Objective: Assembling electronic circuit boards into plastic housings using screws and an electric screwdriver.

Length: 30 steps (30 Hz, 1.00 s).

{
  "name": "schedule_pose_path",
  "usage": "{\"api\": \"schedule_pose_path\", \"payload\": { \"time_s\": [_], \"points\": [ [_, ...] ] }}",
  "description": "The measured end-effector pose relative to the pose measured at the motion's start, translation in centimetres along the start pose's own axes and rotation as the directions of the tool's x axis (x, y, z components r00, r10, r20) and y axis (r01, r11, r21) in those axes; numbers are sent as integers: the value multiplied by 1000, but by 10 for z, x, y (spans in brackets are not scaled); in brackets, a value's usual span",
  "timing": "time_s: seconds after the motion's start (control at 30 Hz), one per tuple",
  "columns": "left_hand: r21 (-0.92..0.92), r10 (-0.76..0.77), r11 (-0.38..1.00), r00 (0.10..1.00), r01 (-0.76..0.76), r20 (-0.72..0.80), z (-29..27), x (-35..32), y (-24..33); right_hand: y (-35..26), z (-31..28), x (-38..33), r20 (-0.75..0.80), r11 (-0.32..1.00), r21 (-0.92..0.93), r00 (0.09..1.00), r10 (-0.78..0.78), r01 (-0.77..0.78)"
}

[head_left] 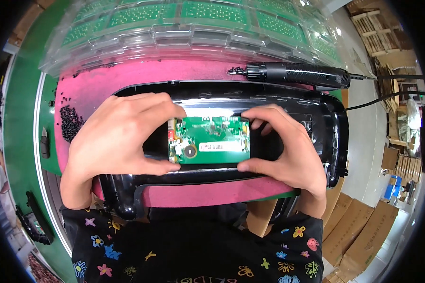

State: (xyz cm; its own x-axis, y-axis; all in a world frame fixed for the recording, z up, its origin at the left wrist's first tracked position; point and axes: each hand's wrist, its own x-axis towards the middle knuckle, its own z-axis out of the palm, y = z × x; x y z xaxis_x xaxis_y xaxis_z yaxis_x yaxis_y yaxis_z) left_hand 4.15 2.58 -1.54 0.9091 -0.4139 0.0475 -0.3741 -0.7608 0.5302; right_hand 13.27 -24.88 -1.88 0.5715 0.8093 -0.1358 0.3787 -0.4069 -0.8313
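1. Gripping the small green rectangular circuit board (211, 140) at its left edge, the left hand (113, 137) pinches it between thumb and curled fingers.
2. The right hand (288, 146) pinches its right edge likewise.
3. The board sits within the glossy black plastic housing (333, 127) on the pink mat (104, 82).

Glossy black plastic housing (326, 127), matt green circuit board (212, 141), soft pink mat (104, 82), clear plastic trays (198, 33)

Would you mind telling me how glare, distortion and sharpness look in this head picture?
Head view: strong fisheye bending, so the clear plastic trays bow toward the rim and the corners go black; bright glare on the trays and the black housing; the green circuit board and both hands are sharp, evenly lit, with little shadow.
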Motion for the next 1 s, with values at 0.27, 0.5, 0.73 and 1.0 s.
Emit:
{"api": "schedule_pose_path", "payload": {
  "time_s": [0.27,0.5,0.73,1.0],
  "points": [
    [146,-106,983,994,108,-22,8,0,5,5,12,9,-107,962,-267,990,-91,59],
    [208,-137,968,990,138,-16,11,-2,6,4,16,11,-129,962,-273,990,-56,18],
    [234,-145,962,989,141,0,10,-2,8,5,15,12,-115,953,-300,991,-66,28],
    [280,-69,957,997,74,-26,16,-4,5,2,15,10,-126,940,-342,991,-41,-5]
  ]
}}
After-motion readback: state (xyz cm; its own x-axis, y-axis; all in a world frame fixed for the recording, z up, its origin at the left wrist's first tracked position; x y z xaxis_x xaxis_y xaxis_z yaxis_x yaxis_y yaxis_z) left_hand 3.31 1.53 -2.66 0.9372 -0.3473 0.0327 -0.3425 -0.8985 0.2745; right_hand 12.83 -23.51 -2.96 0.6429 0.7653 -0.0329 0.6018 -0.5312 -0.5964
